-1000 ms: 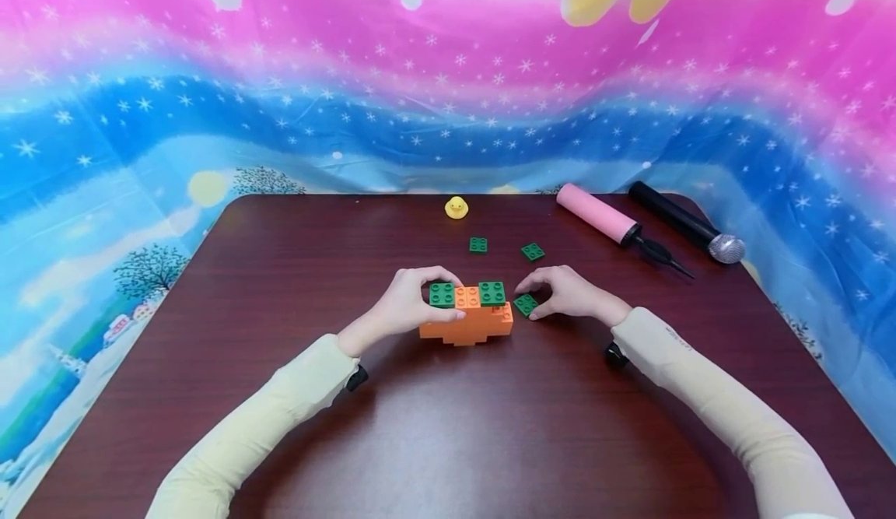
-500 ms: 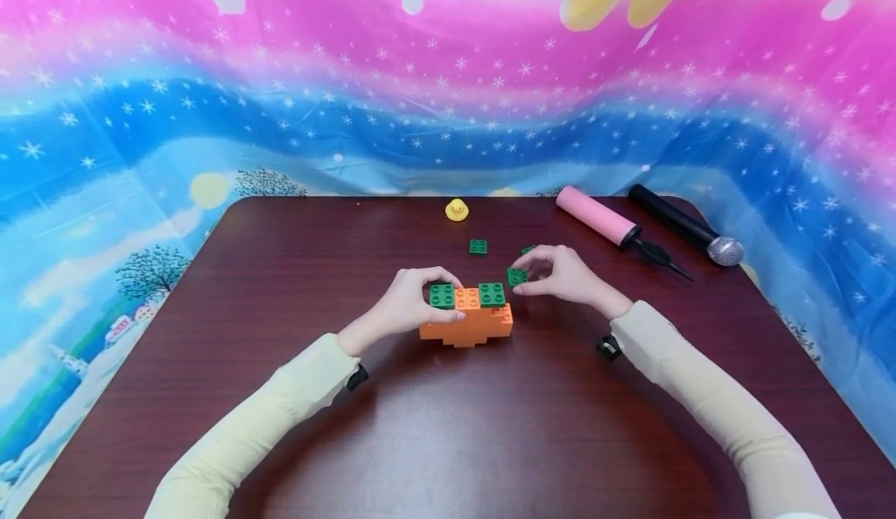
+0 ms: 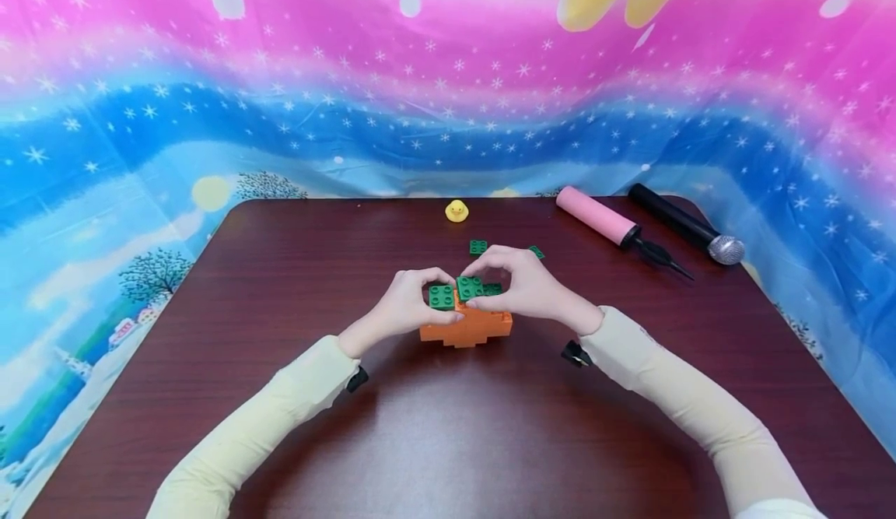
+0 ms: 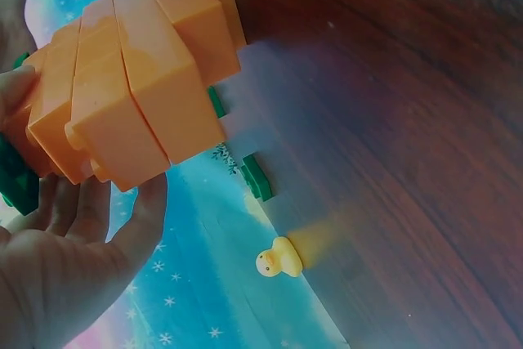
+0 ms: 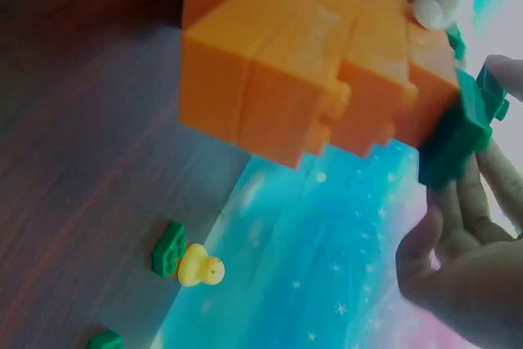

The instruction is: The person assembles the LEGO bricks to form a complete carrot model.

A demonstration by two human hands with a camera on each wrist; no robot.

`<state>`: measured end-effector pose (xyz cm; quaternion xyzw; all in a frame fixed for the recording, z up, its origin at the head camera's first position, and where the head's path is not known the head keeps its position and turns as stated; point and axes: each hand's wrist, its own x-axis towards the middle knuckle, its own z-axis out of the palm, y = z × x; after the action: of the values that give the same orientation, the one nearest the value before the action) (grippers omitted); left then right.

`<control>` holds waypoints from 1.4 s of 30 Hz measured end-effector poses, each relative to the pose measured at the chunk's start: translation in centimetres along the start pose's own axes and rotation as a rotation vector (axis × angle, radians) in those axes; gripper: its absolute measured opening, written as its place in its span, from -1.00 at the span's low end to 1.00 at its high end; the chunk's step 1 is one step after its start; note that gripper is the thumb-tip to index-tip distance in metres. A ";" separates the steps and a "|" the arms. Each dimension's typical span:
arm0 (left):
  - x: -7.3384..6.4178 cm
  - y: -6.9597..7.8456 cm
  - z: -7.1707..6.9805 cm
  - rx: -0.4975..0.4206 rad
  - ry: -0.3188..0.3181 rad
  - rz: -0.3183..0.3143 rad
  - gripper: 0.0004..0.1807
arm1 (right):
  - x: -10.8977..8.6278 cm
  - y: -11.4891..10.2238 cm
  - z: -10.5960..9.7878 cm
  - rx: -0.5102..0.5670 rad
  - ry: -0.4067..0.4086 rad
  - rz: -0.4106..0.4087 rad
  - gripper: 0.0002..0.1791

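Note:
A stepped build of orange toy bricks (image 3: 469, 328) stands at the middle of the table, wider above than at its base. My left hand (image 3: 402, 301) grips its upper left end between thumb and fingers, beside a green four-stud brick (image 3: 441, 297) on top. My right hand (image 3: 528, 285) pinches another green four-stud brick (image 3: 469, 289) by its edges, over the middle of the top. Partly behind the right fingers sits a second mounted green brick (image 3: 493, 289). The right wrist view shows the stepped orange side (image 5: 286, 63) close up.
Behind the build lie two loose green bricks, one nearer the middle (image 3: 478, 247) and one further right (image 3: 536, 252). A yellow rubber duck (image 3: 457, 211) sits at the back edge. At the back right are a pink hand pump (image 3: 597, 215) and a black microphone (image 3: 682, 223).
My right hand has picked a green brick up from the table right of the build and carried it left, over the top. The left hand keeps its grip in place.

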<state>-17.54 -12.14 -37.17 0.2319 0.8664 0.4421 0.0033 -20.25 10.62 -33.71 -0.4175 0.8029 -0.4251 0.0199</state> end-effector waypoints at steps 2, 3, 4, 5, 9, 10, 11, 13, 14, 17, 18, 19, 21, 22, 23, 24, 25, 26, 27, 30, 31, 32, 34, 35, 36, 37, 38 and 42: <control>0.0 -0.1 0.1 0.000 0.002 0.000 -0.59 | 0.0 0.0 0.4 -0.003 -0.002 0.010 -0.63; 0.0 -0.1 0.1 -0.002 0.002 0.000 -0.59 | 0.0 0.0 0.5 -0.006 -0.002 0.015 -0.63; 0.0 -0.1 0.1 -0.004 0.003 0.000 -0.59 | 0.1 0.1 0.6 -0.015 0.002 0.017 -0.63; 0.0 -0.1 0.1 -0.005 0.007 0.000 -0.59 | 0.1 0.1 0.7 -0.022 0.005 0.016 -0.64; -0.1 -0.2 0.1 -0.007 0.026 0.002 -0.61 | 0.2 0.2 1.0 -0.046 0.009 0.005 -0.64; -0.1 -0.2 0.1 -0.008 0.028 0.003 -0.61 | 0.2 0.3 1.0 -0.048 0.008 0.006 -0.63; -0.2 -0.2 0.1 -0.009 0.030 0.005 -0.61 | 0.1 0.4 1.1 -0.049 0.008 0.009 -0.64; -0.2 -0.1 0.1 -0.013 0.028 0.011 -0.61 | 0.1 0.5 1.2 -0.047 0.009 0.016 -0.64; -0.2 -0.1 0.1 -0.014 0.028 0.012 -0.62 | 0.0 0.5 1.2 -0.042 0.010 0.020 -0.64; -0.2 -0.1 0.1 -0.008 0.031 0.018 -0.62 | 0.0 0.6 1.3 -0.029 0.007 0.026 -0.64; -0.2 -0.1 0.1 -0.007 0.033 0.019 -0.63 | 0.1 0.6 1.3 -0.027 0.005 0.026 -0.64; -0.2 -0.2 0.1 -0.005 0.035 0.019 -0.63 | 0.1 0.5 1.3 -0.026 0.002 0.026 -0.64; -0.2 -0.2 0.1 -0.003 0.038 0.021 -0.63 | 0.2 0.6 1.2 -0.027 -0.004 0.031 -0.65; -0.2 -0.2 0.1 -0.002 0.040 0.021 -0.64 | 0.2 0.5 1.2 -0.026 -0.006 0.034 -0.65; -0.2 -0.2 0.1 -0.003 0.040 0.023 -0.63 | 0.3 0.5 1.2 -0.025 -0.008 0.036 -0.65; -0.2 -0.3 0.1 -0.005 0.041 0.026 -0.63 | 0.3 0.4 1.2 -0.022 -0.011 0.038 -0.65; -0.2 -0.3 0.1 -0.003 0.042 0.027 -0.63 | 0.4 0.4 1.1 -0.020 -0.014 0.041 -0.65; -0.2 -0.3 0.1 -0.002 0.045 0.029 -0.63 | 0.4 0.3 1.1 -0.020 -0.017 0.042 -0.65; -0.1 -0.4 0.1 0.000 0.047 0.031 -0.63 | 0.4 0.2 1.1 -0.020 -0.019 0.042 -0.65; -0.1 -0.5 0.2 -0.004 0.051 0.035 -0.64 | 0.4 0.3 1.1 -0.022 -0.026 0.045 -0.65; 0.0 -0.5 0.2 -0.001 0.054 0.036 -0.64 | 0.5 0.3 1.1 -0.025 -0.027 0.044 -0.65; 0.0 -0.5 0.2 0.001 0.054 0.037 -0.64 | 0.5 0.3 1.1 -0.026 -0.027 0.043 -0.65; 0.0 -0.5 0.1 0.002 0.055 0.040 -0.63 | 0.6 0.4 1.1 -0.026 -0.029 0.045 -0.65; 0.1 -0.5 0.1 0.007 0.056 0.038 -0.63 | 0.6 0.5 1.1 -0.024 -0.030 0.047 -0.65; 0.1 -0.5 0.1 0.011 0.055 0.039 -0.63 | 0.6 0.5 1.1 -0.022 -0.029 0.047 -0.65; 0.1 -0.5 0.1 0.014 0.053 0.040 -0.63 | 0.6 0.6 1.1 -0.018 -0.028 0.045 -0.65; 0.1 -0.5 0.1 0.016 0.050 0.040 -0.63 | 0.5 0.6 1.2 -0.017 -0.027 0.046 -0.65; 0.0 -0.6 0.2 0.014 0.040 0.040 -0.64 | 0.4 0.8 1.4 -0.007 -0.017 0.047 -0.65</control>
<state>-17.69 -12.26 -37.73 0.2406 0.8645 0.4406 -0.0244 -20.48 9.67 -34.99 -0.4021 0.8138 -0.4182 0.0350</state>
